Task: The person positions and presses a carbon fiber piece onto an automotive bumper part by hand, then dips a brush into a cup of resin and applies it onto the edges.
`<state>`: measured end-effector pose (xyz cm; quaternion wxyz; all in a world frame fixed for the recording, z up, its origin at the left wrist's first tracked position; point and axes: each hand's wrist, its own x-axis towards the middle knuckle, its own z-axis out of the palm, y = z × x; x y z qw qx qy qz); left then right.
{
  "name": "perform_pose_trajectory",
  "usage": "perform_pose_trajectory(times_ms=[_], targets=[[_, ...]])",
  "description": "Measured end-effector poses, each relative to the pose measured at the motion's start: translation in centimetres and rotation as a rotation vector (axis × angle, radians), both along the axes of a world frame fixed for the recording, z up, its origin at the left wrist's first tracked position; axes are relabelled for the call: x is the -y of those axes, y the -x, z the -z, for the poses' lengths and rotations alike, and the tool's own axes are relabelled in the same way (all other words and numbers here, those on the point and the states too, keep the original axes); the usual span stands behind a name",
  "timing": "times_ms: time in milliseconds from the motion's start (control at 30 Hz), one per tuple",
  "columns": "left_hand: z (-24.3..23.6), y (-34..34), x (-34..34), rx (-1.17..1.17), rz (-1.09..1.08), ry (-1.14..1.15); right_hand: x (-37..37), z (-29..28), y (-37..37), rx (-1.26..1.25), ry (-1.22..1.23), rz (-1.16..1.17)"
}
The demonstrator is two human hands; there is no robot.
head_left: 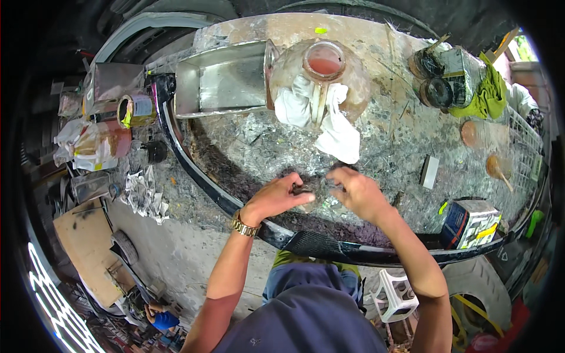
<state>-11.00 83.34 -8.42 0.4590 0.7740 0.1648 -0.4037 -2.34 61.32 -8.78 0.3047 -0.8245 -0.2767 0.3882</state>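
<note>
the left hand (279, 197) and right hand (362, 191) are curled over the table (385, 150); i cannot tell whether either grips anything. under both forearms (226, 270), the black strip (315, 244) follows the near edge; their swing could knock it off.

My bare hands: two, left hand (279, 197) and right hand (362, 192). Gold-coloured metal-link wristband (244, 226): one. Stained grey worktop (382, 132): one. Long curved black strip (203, 183): one. Rectangular silver metal tray (231, 85): one. Rounded translucent plastic jug (353, 62): one. White cloth (341, 141): two hanging parts; I cannot tell whether one piece or two. Dark round pots (436, 93): two. Green cloth (488, 91): one. Small grey rectangular block (430, 172): one. Blue-and-white box (469, 223): one. White plastic stool (385, 297): one.
</note>
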Motion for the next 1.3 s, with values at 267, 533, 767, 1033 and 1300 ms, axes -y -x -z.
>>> perform_pose_trajectory(times_ms=[267, 533, 767, 1033, 1300], targets=[[2.1, 1.4, 0.0, -0.004, -0.198, 0.351, 0.5, 1.9, 2.0, 0.133, -0.103, -0.187], [1.6, 2.3, -0.7, 0.017, -0.087, 0.256, 0.1, 2.8, 1.0, -0.133, -0.135, -0.259], [-0.8, 3.4, -0.1, 0.060, 0.332, 0.012, 0.5, 2.6, 2.4, -0.319, -0.145, -0.508], [-0.2, 4.8, 0.6, 0.172, 0.301, -0.006, 0.3, 2.9, 3.2, -0.177, -0.168, -0.515], [-0.5, 4.9, 1.0, 0.168, 0.184, 0.103, 0.2, 2.5, 3.6, -0.104, -0.163, -0.544]])
